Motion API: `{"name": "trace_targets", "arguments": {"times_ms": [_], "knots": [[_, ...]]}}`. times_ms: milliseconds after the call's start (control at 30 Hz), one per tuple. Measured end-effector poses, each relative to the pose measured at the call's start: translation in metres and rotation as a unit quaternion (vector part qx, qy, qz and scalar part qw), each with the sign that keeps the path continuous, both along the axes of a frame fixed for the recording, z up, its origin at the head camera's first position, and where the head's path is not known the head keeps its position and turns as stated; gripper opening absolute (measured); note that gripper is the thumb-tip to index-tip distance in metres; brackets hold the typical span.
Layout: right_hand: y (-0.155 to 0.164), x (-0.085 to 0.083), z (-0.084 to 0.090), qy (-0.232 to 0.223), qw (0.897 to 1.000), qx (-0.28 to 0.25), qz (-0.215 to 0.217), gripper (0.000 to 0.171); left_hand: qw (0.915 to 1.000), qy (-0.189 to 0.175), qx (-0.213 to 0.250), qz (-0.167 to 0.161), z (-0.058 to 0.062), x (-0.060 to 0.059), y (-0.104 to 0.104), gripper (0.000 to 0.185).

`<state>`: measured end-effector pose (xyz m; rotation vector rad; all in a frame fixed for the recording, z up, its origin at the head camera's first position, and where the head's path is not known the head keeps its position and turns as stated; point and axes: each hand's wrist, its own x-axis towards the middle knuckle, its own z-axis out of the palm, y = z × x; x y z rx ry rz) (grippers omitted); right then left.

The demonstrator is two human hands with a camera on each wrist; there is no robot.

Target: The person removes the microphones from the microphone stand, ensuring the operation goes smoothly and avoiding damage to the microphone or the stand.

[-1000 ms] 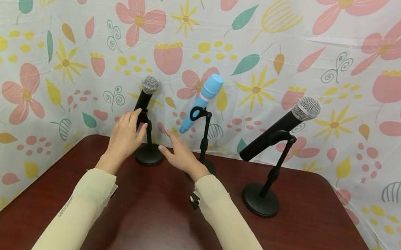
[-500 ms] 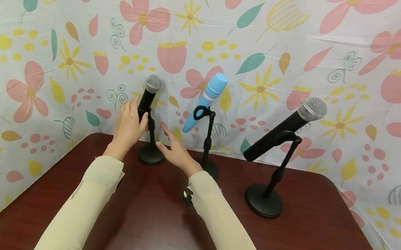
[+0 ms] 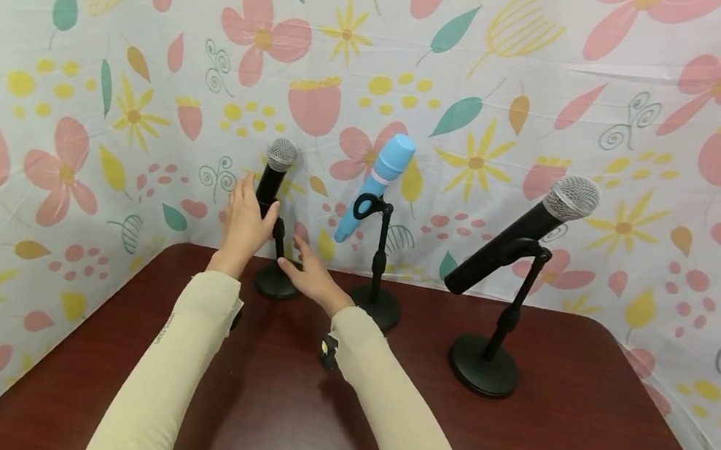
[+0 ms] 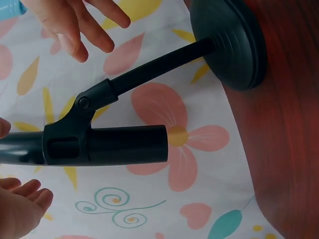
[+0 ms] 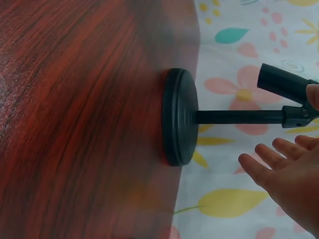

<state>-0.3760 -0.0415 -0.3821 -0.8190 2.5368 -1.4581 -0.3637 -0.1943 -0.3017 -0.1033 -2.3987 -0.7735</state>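
Note:
The left black microphone (image 3: pixel 270 183) with a silver mesh head sits tilted in a clip on a black desk stand (image 3: pixel 277 282). My left hand (image 3: pixel 245 226) is at its left side, thumb and fingers apart around the microphone body; in the left wrist view the fingers (image 4: pixel 27 194) and thumb lie on either side, with a gap visible on the finger side. My right hand (image 3: pixel 315 277) is held beside the stand's pole, fingers extended and apart from it. In the right wrist view its fingers (image 5: pixel 274 159) spread near the pole (image 5: pixel 239 117).
A light-blue microphone (image 3: pixel 374 182) rests in a ring holder on a stand (image 3: pixel 375 306) just right of my right hand. Further right, a larger black microphone (image 3: pixel 517 238) leans in its stand (image 3: pixel 484 366). Floral cloth (image 3: pixel 483 62) hangs behind the dark-red wooden table (image 3: pixel 288 408).
The view has shifted slightly, moving the scene right in the frame. My left hand has gone a little higher along the microphone; my right hand stays near the pole.

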Motion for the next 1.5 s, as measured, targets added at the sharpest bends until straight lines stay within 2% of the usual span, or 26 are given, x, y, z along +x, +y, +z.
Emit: {"name": "trace_targets", "arguments": {"times_ms": [200, 400, 633, 833, 1133, 1300, 1500], "knots": [[-0.006, -0.007, -0.010, -0.032, 0.999, -0.028, 0.000, 0.072, 0.9989, -0.038, 0.024, -0.017, -0.005, -0.005, -0.003, 0.073], [-0.013, -0.011, -0.017, -0.076, 0.997, -0.025, -0.013, 0.071, 0.9954, -0.078, 0.028, -0.047, -0.008, -0.009, -0.008, 0.076], [-0.018, -0.013, -0.017, -0.099, 0.994, -0.038, 0.003, 0.074, 0.9908, -0.102, 0.047, -0.076, -0.008, -0.010, -0.013, 0.074], [-0.018, -0.015, -0.018, -0.102, 0.993, -0.054, 0.008, 0.072, 0.9906, -0.083, 0.075, -0.078, -0.009, -0.009, -0.009, 0.068], [-0.018, -0.012, -0.019, -0.089, 0.994, -0.063, 0.008, 0.066, 0.9912, -0.034, 0.120, -0.044, -0.010, -0.006, -0.003, 0.057], [-0.017, -0.012, -0.018, -0.081, 0.995, -0.062, -0.001, 0.065, 0.9912, -0.020, 0.128, -0.029, -0.008, -0.004, 0.001, 0.049], [-0.015, -0.016, -0.019, -0.058, 0.997, -0.056, -0.014, 0.058, 0.9922, -0.002, 0.121, -0.028, -0.007, 0.001, 0.005, 0.046]]}}
